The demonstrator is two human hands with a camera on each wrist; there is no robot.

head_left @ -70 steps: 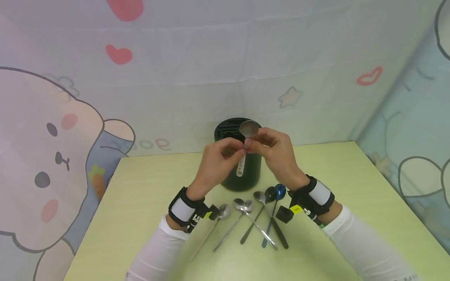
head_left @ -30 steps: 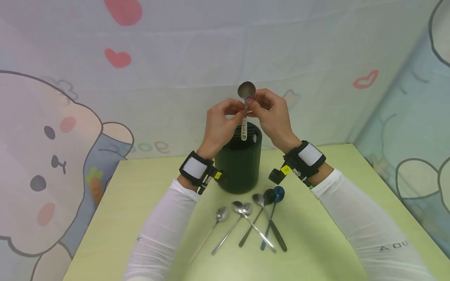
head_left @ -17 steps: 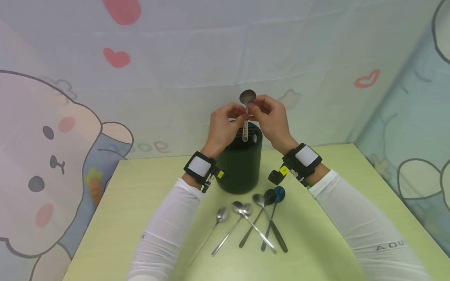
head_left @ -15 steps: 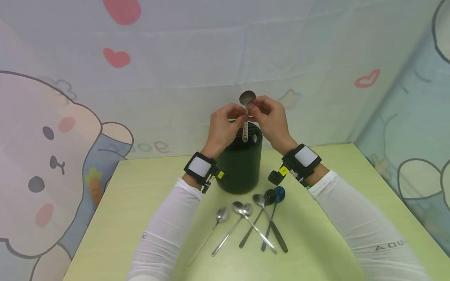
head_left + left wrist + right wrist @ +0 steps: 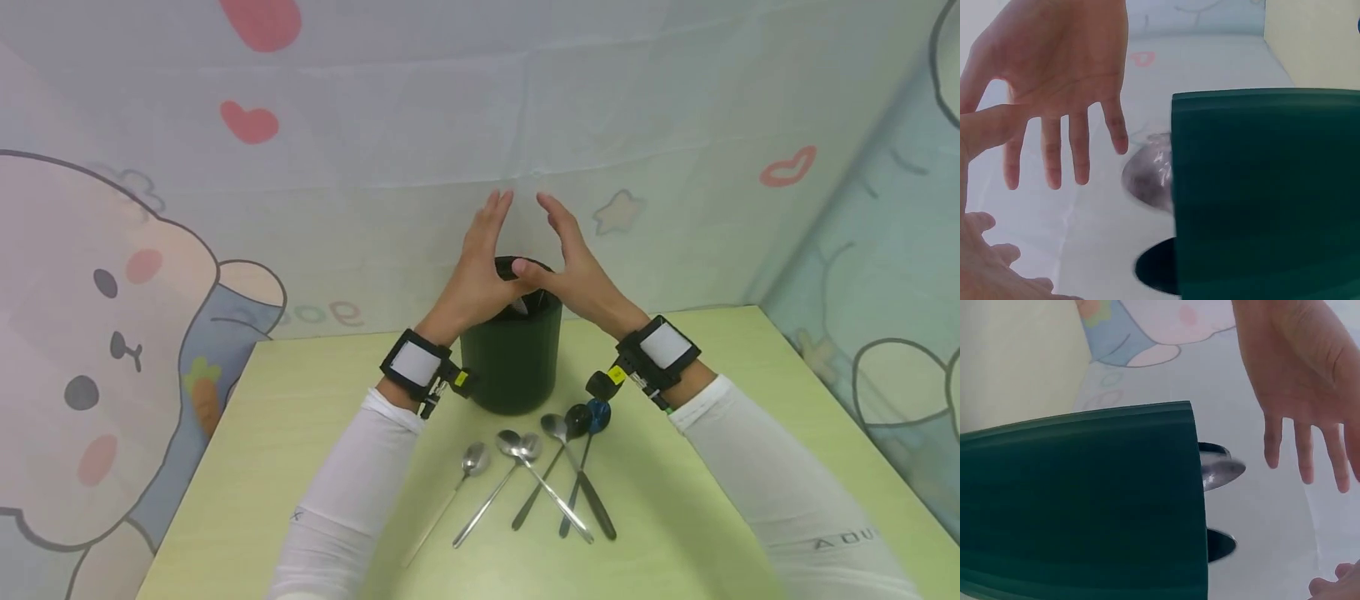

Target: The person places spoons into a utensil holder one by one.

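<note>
Both hands hover above the dark green holder point(image 5: 512, 367) at the back of the worktop point(image 5: 750, 400): left hand point(image 5: 480, 271) and right hand point(image 5: 572, 271), fingers straight and spread, holding nothing. A spoon bowl point(image 5: 1221, 470) protrudes from the holder's top. Six spoons point(image 5: 525, 483) lie before it.

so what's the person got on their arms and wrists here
Both arms wear long white sleeves; the right sleeve shows small grey lettering near the forearm. Each wrist carries a black strap with a white rectangular patch, on the left wrist and the right wrist. A small black camera block with a yellow tag hangs from each strap. Both hands are bare.
</note>
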